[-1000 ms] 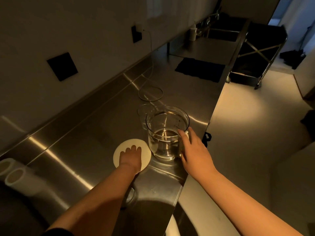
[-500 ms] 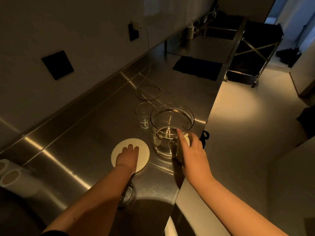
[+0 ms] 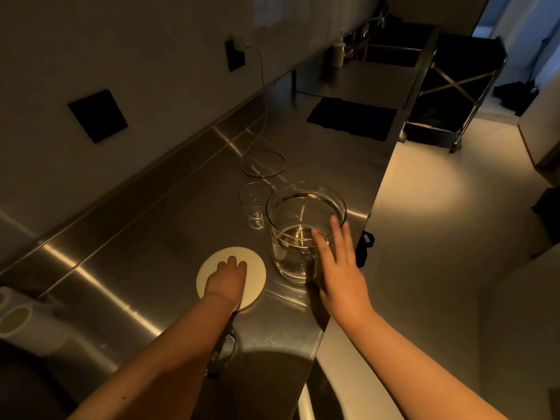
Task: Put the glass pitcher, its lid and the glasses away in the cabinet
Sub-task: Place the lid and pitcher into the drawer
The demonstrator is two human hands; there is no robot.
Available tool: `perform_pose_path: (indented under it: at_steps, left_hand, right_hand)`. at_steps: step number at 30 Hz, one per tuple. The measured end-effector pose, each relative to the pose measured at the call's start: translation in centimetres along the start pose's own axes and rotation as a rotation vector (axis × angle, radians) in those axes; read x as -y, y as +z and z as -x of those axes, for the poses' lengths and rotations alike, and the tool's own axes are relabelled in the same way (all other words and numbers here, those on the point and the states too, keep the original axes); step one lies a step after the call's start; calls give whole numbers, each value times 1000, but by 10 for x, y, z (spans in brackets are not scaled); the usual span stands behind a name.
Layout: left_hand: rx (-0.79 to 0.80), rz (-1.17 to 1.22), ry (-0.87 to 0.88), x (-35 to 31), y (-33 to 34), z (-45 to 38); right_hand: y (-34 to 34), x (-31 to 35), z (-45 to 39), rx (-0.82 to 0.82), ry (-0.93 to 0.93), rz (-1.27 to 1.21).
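A clear glass pitcher [image 3: 291, 237] with some water in it stands near the front edge of the steel counter [image 3: 145, 262]. My right hand [image 3: 339, 268] is at its right side, fingers straight and spread against the glass. To the pitcher's left lies the round white lid [image 3: 257, 269], flat on the counter, and my left hand [image 3: 227, 278] rests on top of it. One small glass [image 3: 254, 204] stands just behind and left of the pitcher. Another glass [image 3: 225, 348] is partly hidden under my left forearm.
A looped white cable [image 3: 263, 162] lies behind the glass, plugged into the wall. Farther along are a dark cloth [image 3: 351, 118] and a sink [image 3: 391, 53]. Paper rolls [image 3: 15, 316] lie at the left. A black cart [image 3: 454, 95] stands on the floor to the right.
My right hand, curled at the pitcher's handle half a second ago, now has its fingers straight and spread on the pitcher's side. The left hand stays on the lid.
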State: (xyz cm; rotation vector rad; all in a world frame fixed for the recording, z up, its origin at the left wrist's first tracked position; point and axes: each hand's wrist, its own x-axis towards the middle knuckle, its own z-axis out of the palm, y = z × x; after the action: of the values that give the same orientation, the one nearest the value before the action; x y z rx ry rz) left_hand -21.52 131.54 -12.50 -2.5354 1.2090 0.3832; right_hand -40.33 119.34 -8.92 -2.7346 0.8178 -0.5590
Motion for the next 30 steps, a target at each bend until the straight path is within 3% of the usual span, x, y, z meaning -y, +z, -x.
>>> perform_pose_path:
  at_steps: [9, 20, 30]
  left_hand:
    - [8, -6, -7, -3, -2, 0]
    - [-35, -6, -22, -4, -9, 6]
    - [-105, -67, -9, -12, -57, 39]
  right_hand:
    - [-9, -1, -12, -5, -99, 24]
    - [-11, -6, -9, -154, -99, 17]
    - [-62, -9, 9, -225, -89, 5]
